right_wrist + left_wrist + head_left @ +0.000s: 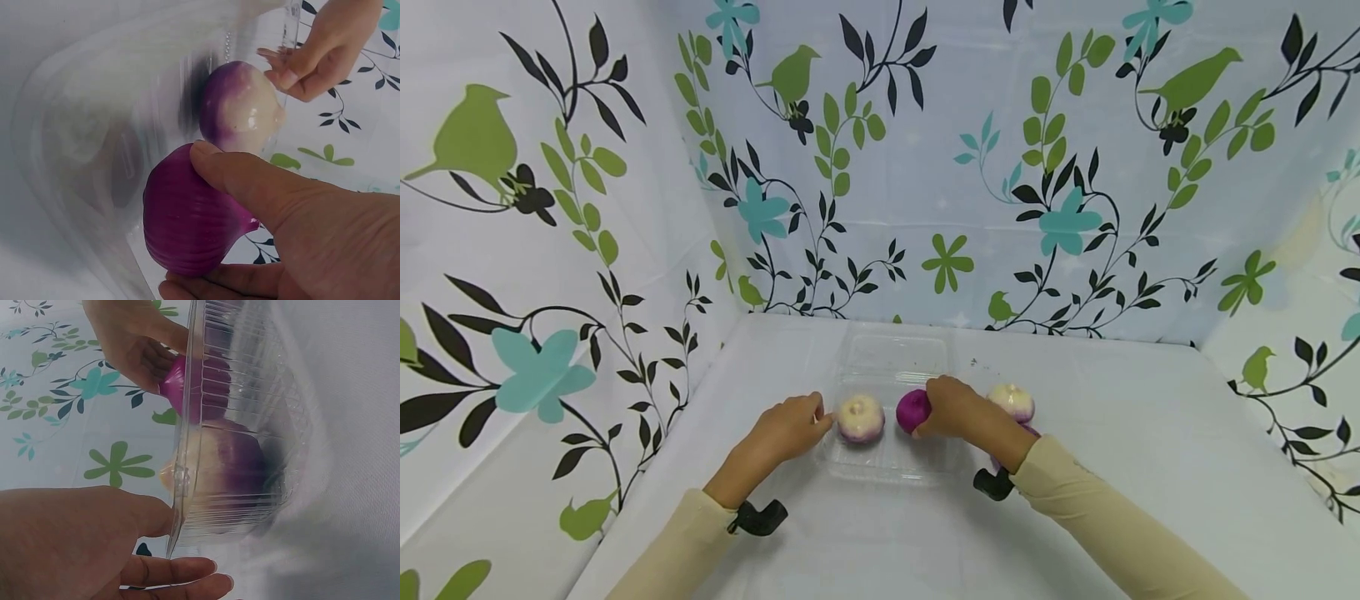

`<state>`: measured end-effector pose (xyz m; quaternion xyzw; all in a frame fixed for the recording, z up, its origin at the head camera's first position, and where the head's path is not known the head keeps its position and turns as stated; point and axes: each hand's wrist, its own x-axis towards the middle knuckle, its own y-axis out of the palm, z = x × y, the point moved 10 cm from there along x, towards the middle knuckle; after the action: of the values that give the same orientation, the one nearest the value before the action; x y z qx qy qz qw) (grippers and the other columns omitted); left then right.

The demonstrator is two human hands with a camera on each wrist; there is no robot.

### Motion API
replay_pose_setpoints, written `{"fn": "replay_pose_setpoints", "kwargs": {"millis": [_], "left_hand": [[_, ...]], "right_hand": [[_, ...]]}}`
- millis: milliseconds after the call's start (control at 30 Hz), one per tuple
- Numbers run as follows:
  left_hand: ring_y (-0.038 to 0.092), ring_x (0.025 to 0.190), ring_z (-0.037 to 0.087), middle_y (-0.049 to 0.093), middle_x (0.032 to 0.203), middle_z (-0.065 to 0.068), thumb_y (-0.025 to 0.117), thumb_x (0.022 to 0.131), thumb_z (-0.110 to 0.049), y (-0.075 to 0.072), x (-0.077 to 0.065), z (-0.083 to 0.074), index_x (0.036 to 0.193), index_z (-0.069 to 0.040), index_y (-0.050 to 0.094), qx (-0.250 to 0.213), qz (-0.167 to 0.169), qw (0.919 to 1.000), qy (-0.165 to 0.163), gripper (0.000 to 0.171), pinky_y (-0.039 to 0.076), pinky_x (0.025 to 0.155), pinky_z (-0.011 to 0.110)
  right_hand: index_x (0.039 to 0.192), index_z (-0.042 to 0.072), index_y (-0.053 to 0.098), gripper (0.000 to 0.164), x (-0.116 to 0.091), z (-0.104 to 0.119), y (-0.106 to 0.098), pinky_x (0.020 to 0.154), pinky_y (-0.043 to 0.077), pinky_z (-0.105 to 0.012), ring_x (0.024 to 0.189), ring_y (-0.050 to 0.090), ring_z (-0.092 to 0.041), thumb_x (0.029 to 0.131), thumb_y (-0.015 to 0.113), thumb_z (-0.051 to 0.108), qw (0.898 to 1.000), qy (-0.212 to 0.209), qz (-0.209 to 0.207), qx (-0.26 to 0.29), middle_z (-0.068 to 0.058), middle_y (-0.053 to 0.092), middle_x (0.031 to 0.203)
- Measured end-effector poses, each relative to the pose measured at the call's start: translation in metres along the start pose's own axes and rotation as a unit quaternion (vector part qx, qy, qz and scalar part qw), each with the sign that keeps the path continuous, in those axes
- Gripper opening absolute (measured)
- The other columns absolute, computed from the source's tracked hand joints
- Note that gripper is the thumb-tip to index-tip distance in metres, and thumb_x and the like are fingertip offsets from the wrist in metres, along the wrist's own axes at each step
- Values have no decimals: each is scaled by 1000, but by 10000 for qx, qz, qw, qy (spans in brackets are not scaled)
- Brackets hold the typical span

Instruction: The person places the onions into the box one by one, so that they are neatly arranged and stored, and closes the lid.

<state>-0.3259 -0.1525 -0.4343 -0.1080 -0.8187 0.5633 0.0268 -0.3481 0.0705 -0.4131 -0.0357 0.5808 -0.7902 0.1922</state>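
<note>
My right hand point(951, 408) holds a magenta-purple onion point(184, 212) with a ribbed skin and short pointed neck, thumb on one side and fingers on the other. The onion is over the right part of a clear plastic container point(887, 477). Inside the container's left part sits a white-and-purple turnip point(861, 419), its pale top up. At the left side, my left hand point(793, 427) pinches the container's rim, with the thumb point(153, 515) at the edge and the other fingers point(172, 570) outside the wall.
Another white-and-purple turnip point(1011, 402) stands right of the container. Purple parts of other vegetables show beside my right wrist, mostly hidden by it. The container's clear lid point(895, 346) extends toward the back. A patterned cloth point(880, 208) hangs behind the white table point(1135, 433).
</note>
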Motion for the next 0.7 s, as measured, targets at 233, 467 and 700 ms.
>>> {"fn": "replay_pose_setpoints", "kwargs": {"millis": [233,467,700], "left_hand": [[54,66,20,59,78,3,64,105,-32,0,0,-1,100,-9,63,15,-20,10000,-1,24,43,58,35],[54,66,19,59,78,3,63,105,-33,0,0,-2,100,-9,63,23,3,10000,19,24,43,58,34],[54,65,19,59,78,2,63,105,-33,0,1,-1,100,-9,63,29,-4,10000,27,25,43,58,34]], "right_hand": [[113,0,66,57,4,2,8,91,56,-39,96,63,-22,78,95,34,9999,43,64,-122,-9,67,103],[112,-1,66,56,3,8,10,92,56,-40,95,63,-23,78,96,33,9998,18,68,-176,-9,67,102],[112,0,66,57,3,9,9,94,56,-40,100,64,-24,79,95,35,9999,-3,65,-154,-10,68,105]]}}
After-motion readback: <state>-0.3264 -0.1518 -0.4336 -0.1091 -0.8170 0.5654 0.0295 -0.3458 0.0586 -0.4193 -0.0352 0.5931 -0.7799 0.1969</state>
